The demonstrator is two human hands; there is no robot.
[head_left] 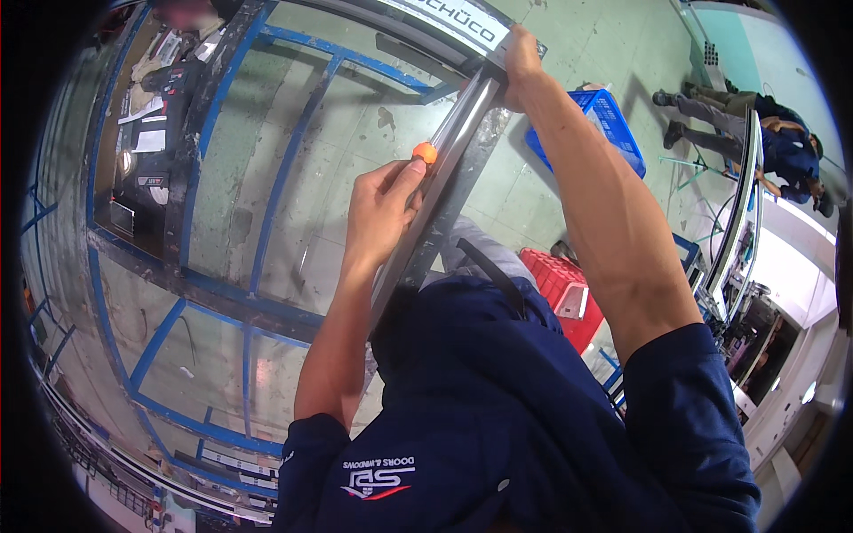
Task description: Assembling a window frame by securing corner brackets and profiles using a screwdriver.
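Note:
My left hand [384, 204] is closed, thumb and fingers pinched around a small tool with a round orange end [425, 153]. That orange part sits against or just above a long silver-grey metal profile [458, 133], which runs from my waist up toward the far corner. The tool's other end is hidden in my fingers. My right hand [522, 73] is wrapped over the corner where this profile meets a second one [435, 22], covered by a white printed strip. Its fingertips are partly hidden behind the profile.
A blue-edged steel work frame [284, 169] with open bays spans the left. Tools and papers lie on a tray [107, 182] there. A blue crate [613, 133] and a red crate [555, 284] stand on the floor at right. Another person [782, 151] works farther right.

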